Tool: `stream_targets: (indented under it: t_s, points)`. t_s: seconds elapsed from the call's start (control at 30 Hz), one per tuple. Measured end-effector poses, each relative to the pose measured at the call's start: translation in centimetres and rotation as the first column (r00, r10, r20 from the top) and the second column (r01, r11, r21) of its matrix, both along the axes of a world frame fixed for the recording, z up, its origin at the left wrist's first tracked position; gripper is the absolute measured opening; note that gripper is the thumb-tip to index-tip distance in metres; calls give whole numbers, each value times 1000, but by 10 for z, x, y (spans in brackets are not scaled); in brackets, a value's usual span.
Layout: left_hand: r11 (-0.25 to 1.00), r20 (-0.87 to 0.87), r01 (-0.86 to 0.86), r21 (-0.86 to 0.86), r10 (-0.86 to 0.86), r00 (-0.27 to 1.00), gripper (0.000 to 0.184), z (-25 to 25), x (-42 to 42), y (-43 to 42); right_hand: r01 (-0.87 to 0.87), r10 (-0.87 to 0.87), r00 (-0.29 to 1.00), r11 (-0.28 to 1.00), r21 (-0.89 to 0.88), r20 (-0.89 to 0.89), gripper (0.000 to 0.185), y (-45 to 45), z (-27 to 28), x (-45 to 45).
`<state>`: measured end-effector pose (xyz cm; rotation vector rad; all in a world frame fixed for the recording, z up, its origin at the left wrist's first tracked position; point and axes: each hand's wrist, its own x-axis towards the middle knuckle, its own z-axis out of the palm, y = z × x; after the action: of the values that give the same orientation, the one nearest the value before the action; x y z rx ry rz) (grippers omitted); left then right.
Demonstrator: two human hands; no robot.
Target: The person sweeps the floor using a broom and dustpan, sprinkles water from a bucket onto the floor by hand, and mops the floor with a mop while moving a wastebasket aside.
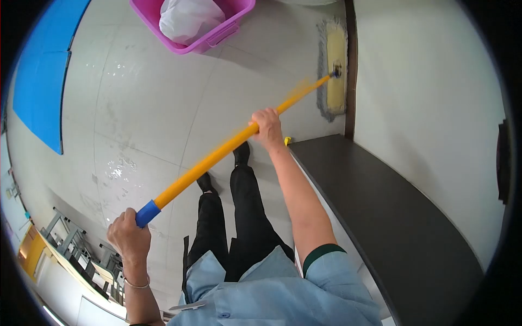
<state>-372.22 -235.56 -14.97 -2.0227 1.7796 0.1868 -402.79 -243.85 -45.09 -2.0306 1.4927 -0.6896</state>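
Note:
A flat mop (209, 161) with a yellow pole slants across the head view. My left hand (130, 234) is closed around the blue grip at its near end. Farther up, my right hand (267, 128) wraps round the yellow pole. The wide mop head (336, 95), yellowish on top with a grey fringe, lies on the tiled floor (157, 98) along the brown baseboard (350, 70). Its underside is hidden.
A pink bin (193, 48) holding a white bag (190, 20) stands ahead. Blue panels (41, 92) are at far left. A dark-topped bench or cabinet (391, 217) runs along the right wall. Stacked chairs or desks (81, 250) stand at lower left. Wet-looking shiny spots (119, 168) show on the floor.

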Motion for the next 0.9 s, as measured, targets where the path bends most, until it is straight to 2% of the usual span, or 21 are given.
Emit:
stream_targets:
  t_s: [0.03, 0.13, 0.33, 0.57, 0.67, 0.83, 0.9]
  points:
    - [998, 1, -5, 59, 5, 1000, 16, 6, 6, 5, 27, -27, 999, 1000, 2, 29, 22, 17, 6, 6]
    - [996, 9, 65, 61, -66, 998, 17, 10, 19, 22, 61, -62, 998, 996, 59, 2, 22, 59, 11, 15]
    - [997, -98, 62, 51, -56, 994, 15, 15, 46, 67, 87, -87, 995, 996, -6, -56, 23, 92, 9, 44]
    - [996, 13, -84, -8, 84, 996, 16, 90, 135, 145, -85, 78, 991, 995, 58, 111, 21, 134, 60, 167]
    - [983, 118, -182, 13, 179, 977, 18, 127, 171, 193, -172, 157, 978, 980, 103, 134, 23, 168, 81, 223]
    - [944, 183, -321, 72, 304, 935, 23, 175, 206, 284, -378, 355, 922, 911, 167, 151, 31, 225, 121, 282]
    - [897, 213, -430, 100, 403, 890, 21, 193, 214, 315, -439, 413, 896, 879, 187, 163, 28, 248, 135, 303]
